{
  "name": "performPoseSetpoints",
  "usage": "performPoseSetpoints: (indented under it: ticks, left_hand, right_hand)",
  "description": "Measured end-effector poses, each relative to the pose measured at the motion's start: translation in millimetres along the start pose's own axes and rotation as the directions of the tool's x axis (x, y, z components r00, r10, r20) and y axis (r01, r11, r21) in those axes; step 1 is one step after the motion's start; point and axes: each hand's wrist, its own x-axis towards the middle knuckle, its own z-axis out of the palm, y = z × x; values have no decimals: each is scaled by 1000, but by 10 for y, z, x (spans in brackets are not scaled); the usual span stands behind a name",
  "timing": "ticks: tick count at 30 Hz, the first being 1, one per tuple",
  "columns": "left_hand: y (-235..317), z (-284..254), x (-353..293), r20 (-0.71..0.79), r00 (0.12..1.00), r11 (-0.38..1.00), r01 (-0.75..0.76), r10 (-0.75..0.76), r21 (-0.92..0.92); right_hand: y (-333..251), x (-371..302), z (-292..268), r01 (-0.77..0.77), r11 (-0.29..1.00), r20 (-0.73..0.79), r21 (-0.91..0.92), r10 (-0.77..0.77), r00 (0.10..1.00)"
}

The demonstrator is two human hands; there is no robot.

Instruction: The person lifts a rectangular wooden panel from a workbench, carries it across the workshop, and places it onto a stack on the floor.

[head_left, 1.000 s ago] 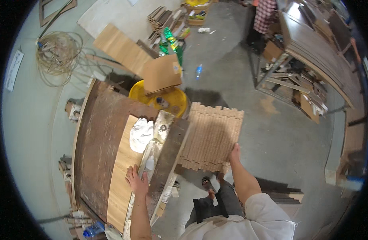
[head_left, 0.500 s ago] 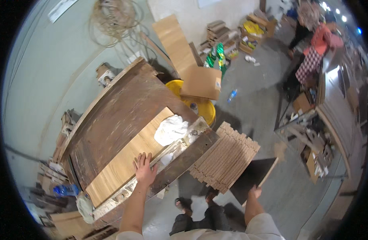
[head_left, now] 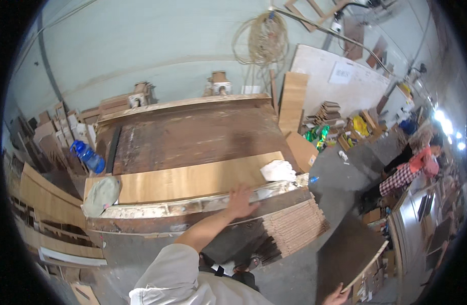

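My left hand (head_left: 241,202) is open, fingers spread, over the front ledge of the brown workbench (head_left: 193,134); I cannot tell whether it touches. Just beyond its fingertips lies a long wood-grain board (head_left: 193,175), flat along the bench front. A crumpled white cloth (head_left: 278,171) rests at the board's right end, and a greyish-green cap (head_left: 102,195) at its left. At the lower edge my right hand (head_left: 336,296), partly cut off, grips the pale edge of a large dark panel (head_left: 345,254). The panel hangs tilted beside my right side.
A stack of brown panels (head_left: 297,226) stands on the floor by the bench's right front corner. A blue water bottle (head_left: 88,156) is at the bench's left. A person in a red top (head_left: 421,163) is at the far right, near a metal-topped table (head_left: 411,218).
My view has swung, bringing the bench level. My left hand has come off the wood-grain board toward the front ledge. The dark panel, still in my right hand, is farther from the stack.
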Motion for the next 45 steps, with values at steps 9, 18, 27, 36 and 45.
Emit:
performPoseSetpoints:
  ticks: [9,18,27,36,45]
  left_hand:
    - [-97,-532,-552,-152,988,709,-132,36,-692]
    - [-1071,-2511,-798,-226,930,-586,-359,-289,-727]
    - [-3469,-2780,-2061,45,575,-286,-337,-817,-897]
    - [-4385,-2436,-1930,245,483,-34,404,-840,-914]
    - [-5323,-2147,-1022,-21,510,322,511,-860,-797]
  right_hand:
    - [-1373,-672,-261,382,852,-386,358,-238,891]
    - [-1703,-474,1021,-59,748,150,661,-54,987]
    - [-2004,-397,4247,-191,899,827,395,-258,500]
    - [-2722,-694,6675,57,972,959,228,-234,159]
    - [-3291,-1055,7790,662,749,855,33,-363,369]
